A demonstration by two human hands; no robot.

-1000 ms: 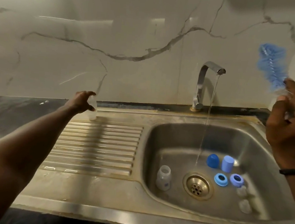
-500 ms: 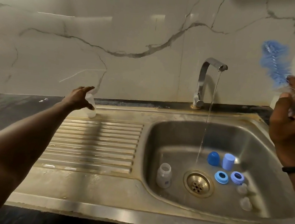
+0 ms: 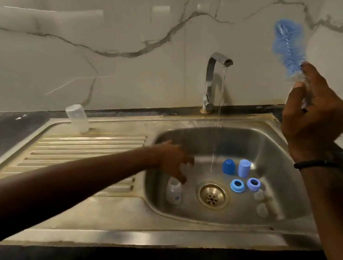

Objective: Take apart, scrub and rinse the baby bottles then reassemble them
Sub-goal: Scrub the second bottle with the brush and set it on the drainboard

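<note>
Two hands are at work over the sink, and the left hand (image 3: 174,161) has just made its move: a second ago it was far out at the back of the ribbed draining surface (image 3: 82,151), setting down a clear plastic bottle body (image 3: 77,118), and now that one stands alone there, mouth down, well behind the arm. By my reading that bottle is scrubbed and rinsed, and the next is up.

Left arm stretches in from the near left, reaching across the rim into the stainless steel sink basin (image 3: 268,141). Its fingers are spread and curling downward, touching or just above the neck of the second clear bottle with a blue print (image 3: 174,192), which stands upright directly under the fingertips. No grip closed yet.

Right of that hand, past the brass-coloured drain (image 3: 211,195), sit two blue dome caps (image 3: 235,167), two blue screw rings (image 3: 245,184) and two clear teats (image 3: 260,202), all loose and waiting.

Further back, the chrome tap (image 3: 211,81) runs a thin stream between the left hand and the caps.

Up high on the right, the right hand (image 3: 315,118) stays raised, fingers wrapped round the handle of the blue bristle bottle brush (image 3: 288,44), bristles pointing up against the marble wall.
</note>
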